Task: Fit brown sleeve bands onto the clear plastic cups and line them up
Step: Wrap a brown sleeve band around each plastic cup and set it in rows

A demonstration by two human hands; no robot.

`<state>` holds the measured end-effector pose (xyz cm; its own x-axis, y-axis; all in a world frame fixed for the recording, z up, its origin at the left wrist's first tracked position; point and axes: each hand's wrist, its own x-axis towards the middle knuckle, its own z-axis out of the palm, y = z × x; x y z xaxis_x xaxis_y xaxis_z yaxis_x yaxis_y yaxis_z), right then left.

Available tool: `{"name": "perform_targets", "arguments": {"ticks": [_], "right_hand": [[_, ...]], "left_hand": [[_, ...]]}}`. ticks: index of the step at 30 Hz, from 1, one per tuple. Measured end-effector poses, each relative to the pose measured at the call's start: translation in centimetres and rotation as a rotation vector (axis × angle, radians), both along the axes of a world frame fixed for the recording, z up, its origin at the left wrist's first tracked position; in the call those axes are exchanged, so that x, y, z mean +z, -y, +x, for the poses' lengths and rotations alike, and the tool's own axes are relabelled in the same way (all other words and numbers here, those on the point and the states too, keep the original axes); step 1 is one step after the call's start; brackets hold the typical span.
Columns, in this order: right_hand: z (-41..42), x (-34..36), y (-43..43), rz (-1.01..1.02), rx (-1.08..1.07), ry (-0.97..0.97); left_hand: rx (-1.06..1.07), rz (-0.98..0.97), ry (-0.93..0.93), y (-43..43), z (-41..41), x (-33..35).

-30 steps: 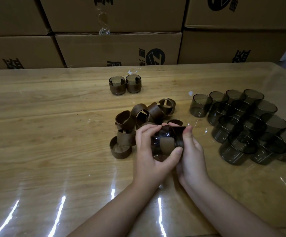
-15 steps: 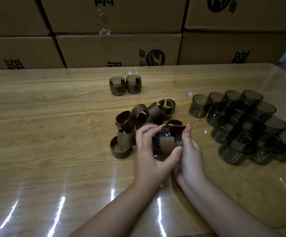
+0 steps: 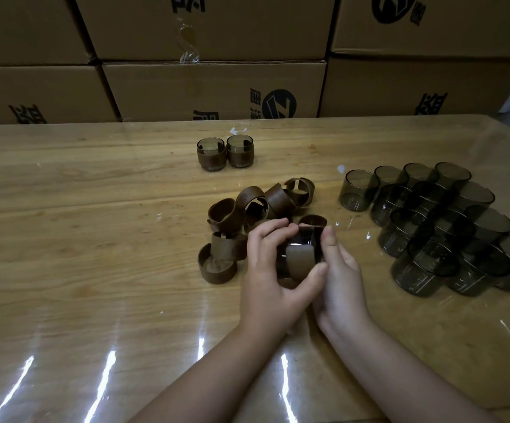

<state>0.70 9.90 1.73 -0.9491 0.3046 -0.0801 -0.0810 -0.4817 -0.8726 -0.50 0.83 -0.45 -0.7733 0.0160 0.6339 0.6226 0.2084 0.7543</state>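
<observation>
We have one clear cup cradled between both hands, just in front of the loose pile of bands. It is tipped on its side, with a brown sleeve band partly wrapped round it. Our left hand curls over the cup from above, its thumb pressing the band's pale face. Our right hand curls round the far side, with the forefinger on the band's upper edge. Whether the cup touches the table we cannot tell. To do this well, we judge, we should steady the cup with the left hand and walk the band on evenly with the right. That way neither edge rides ahead and the band seats square, like those on the two finished cups farther back. We should squeeze lightly, since thin plastic may flex. The bare cups stand clustered to our right.
</observation>
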Motion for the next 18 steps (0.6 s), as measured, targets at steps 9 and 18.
{"name": "perform_targets", "arguments": {"ticks": [9, 18], "right_hand": [[0.2, -0.4, -0.5, 0.272, 0.116, -0.093], [0.4, -0.6, -1.0, 0.307, 0.213, -0.089]], "left_hand": [[-0.534, 0.749, 0.805, 1.4, -1.0, 0.9], [-0.687, 0.824, 0.822, 1.7, -1.7, 0.8]]}}
